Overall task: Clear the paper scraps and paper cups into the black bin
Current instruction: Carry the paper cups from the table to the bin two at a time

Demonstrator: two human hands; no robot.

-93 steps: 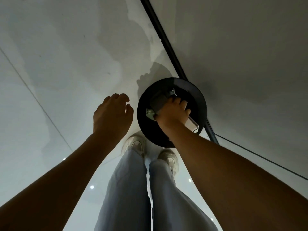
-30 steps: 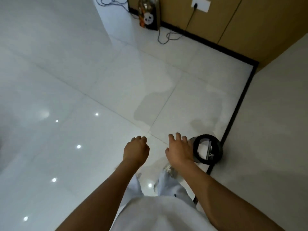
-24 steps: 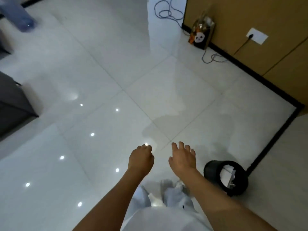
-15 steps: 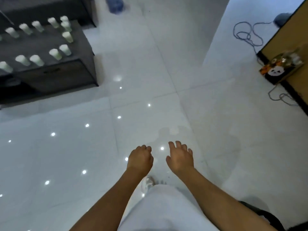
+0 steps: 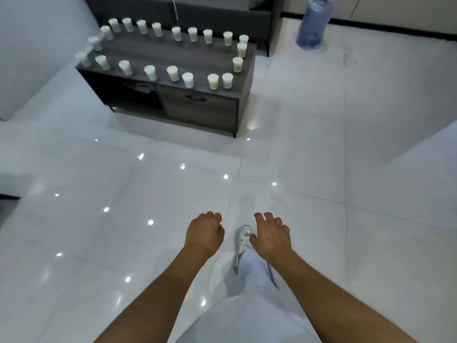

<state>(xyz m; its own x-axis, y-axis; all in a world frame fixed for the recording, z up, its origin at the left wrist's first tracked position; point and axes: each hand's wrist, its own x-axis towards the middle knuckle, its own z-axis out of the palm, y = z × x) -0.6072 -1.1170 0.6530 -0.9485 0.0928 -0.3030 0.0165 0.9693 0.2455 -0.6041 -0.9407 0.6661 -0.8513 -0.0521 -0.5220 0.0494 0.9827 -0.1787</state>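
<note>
Several white paper cups (image 5: 172,73) stand upright in a ring around the top of a low dark grey table (image 5: 178,54) far ahead on the left. My left hand (image 5: 204,232) hangs over the floor with its fingers loosely curled and nothing in it. My right hand (image 5: 270,235) is beside it, fingers spread, also holding nothing. Both hands are well short of the table. The black bin is out of view and I see no paper scraps.
A glossy white tiled floor (image 5: 123,194) lies between me and the table. A blue water jug (image 5: 314,23) stands at the back right by a wall. A dark sofa (image 5: 197,11) sits behind the table. My leg and shoe (image 5: 243,240) are below my hands.
The view has swung left, away from the black bin, which has left the frame. The table with cups is now ahead and nearer. Both hands stay in front, holding nothing.
</note>
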